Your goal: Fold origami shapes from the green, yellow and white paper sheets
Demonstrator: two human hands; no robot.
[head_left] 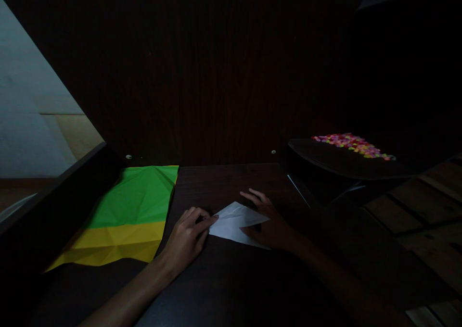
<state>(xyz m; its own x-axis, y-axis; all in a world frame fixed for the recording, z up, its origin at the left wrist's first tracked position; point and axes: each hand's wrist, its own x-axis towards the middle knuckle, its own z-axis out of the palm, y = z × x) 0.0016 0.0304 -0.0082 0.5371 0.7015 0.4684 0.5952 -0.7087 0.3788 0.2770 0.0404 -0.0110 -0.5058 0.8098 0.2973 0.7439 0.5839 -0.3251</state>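
Two hands rested on a white paper (236, 221) lying low in the middle of the frame, on the dark tabletop (231, 279). The left hand (187, 235) lay flat with its fingertip pressed on the paper's left point, fingers spread, clasping nothing. The right hand (269, 221) lay over the paper's right side, fingers apart and pressed down on it; whether its thumb pinched the edge could not be told. A green sheet (135, 197) lay at lower left of the frame, well apart from the paper, overlapping a yellow sheet (111, 243) below it. Coloured beads (352, 145) sat on a dark tray (335, 163) at right, above the hands.
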